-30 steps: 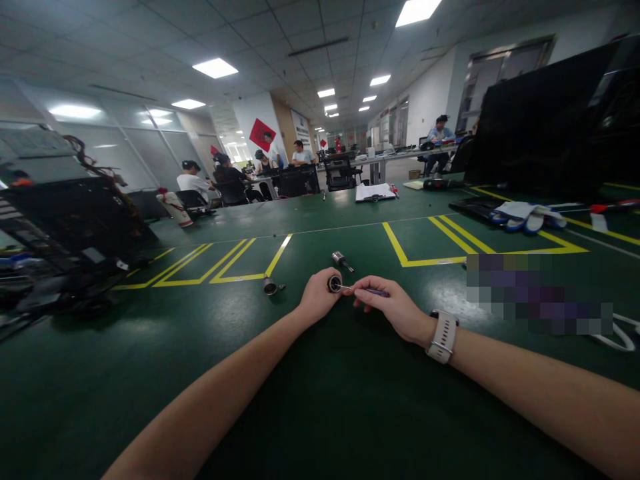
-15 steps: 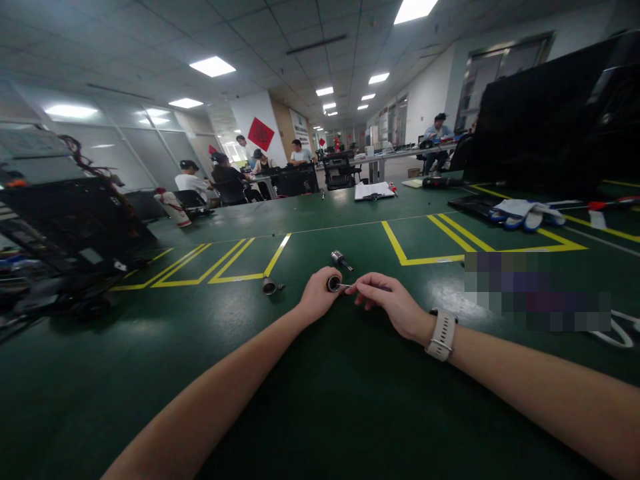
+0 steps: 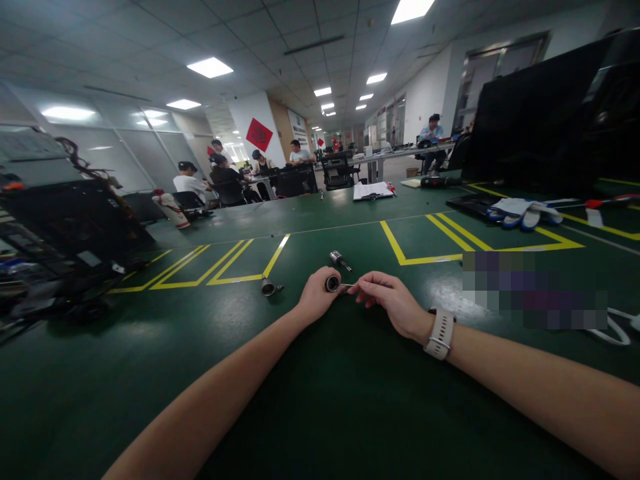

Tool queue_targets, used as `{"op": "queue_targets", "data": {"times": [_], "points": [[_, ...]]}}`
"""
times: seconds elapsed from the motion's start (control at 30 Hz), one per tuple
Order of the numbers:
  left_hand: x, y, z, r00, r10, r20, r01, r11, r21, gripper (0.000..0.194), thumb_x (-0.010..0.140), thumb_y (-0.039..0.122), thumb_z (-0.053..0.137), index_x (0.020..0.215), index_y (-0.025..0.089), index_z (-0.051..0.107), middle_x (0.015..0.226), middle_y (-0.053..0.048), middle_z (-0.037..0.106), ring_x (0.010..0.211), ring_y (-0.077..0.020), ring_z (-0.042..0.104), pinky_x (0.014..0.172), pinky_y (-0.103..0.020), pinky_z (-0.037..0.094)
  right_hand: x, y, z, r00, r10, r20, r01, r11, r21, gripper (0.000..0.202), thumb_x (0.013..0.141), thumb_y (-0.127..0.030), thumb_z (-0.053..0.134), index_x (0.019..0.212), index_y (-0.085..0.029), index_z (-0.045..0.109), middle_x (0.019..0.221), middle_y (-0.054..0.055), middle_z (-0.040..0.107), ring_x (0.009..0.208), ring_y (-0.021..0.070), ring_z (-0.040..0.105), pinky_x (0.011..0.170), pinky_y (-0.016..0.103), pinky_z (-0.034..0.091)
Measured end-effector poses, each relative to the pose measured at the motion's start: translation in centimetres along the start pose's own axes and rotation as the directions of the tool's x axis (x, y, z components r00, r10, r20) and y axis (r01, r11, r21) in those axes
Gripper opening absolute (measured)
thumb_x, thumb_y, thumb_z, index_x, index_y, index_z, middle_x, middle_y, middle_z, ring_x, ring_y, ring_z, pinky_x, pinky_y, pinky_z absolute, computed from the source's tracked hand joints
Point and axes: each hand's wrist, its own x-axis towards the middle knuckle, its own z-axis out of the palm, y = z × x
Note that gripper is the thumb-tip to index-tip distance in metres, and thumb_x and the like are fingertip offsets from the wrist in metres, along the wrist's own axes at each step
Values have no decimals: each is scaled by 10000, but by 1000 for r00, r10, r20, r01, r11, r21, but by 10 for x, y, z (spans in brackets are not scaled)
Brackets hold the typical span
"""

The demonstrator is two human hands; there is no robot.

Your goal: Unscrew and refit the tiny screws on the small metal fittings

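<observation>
My left hand (image 3: pixel 315 295) is wrapped around a short, dark metal cylinder (image 3: pixel 332 284), its round hollow end turned toward me. Just to the right, my right hand (image 3: pixel 389 297) pinches a thin metal rod (image 3: pixel 349 286) between thumb and fingertips. The rod points left at the cylinder's side, by my left fingertips; whether its tip touches is too small to tell. Behind my hands lies a shiny metal part with a narrow pronged end (image 3: pixel 337 259). On the left, a cup-shaped metal piece (image 3: pixel 268 287) rests on the table with a small bit (image 3: pixel 280 287) beside it.
Yellow tape (image 3: pixel 235 280) marks the green table (image 3: pixel 150 373). Gloves (image 3: pixel 523 212) and a large black monitor (image 3: pixel 545 120) are at right, a clipboard with paper (image 3: pixel 373 191) farther back. Dark equipment (image 3: pixel 75 247) stands at left. Several people sit at distant desks.
The rod's tip has shifted slightly, from across the cylinder's rim to beside it. Both hands keep their grip and place; the whole view has moved a little.
</observation>
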Motion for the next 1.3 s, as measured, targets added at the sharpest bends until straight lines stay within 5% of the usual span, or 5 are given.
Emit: {"op": "queue_targets", "data": {"times": [0.43,0.73,0.97,1.3], "points": [[2,4,3,1000,19,23,-20,999,37,210,689,88,597,874,174,547,877,-25,568,823,-168,532,749,-311,436,1,-2,3,997,15,-73,-16,1000,-9,123,789,-297,578,773,-188,633,822,36,658,726,165,559,654,328,403],[-1,2,3,997,-71,43,71,997,-10,223,718,246,657,848,183,486,794,18,571,711,-140,533,627,-261,407,-1,-1,1,997,-51,-52,47,996,-74,144,814,-292,546,764,-187,631,788,31,651,725,167,564,667,329,411],[-1,6,1,996,52,68,-64,979,194,53,774,193,578,759,169,533,762,-8,557,689,-148,520,607,-261,391,-2,-1,0,993,-111,-34,101,973,-206,155,841,-295,513,795,-198,625,831,35,646,758,183,570,675,344,419],[-4,11,2,984,138,116,-167,937,308,112,738,70,503,725,174,542,756,-25,545,732,-180,511,652,-299,350,-11,-10,10,987,-161,-16,146,926,-347,88,760,-221,599,695,-202,655,700,8,601,684,174,506,675,340,367]]}}
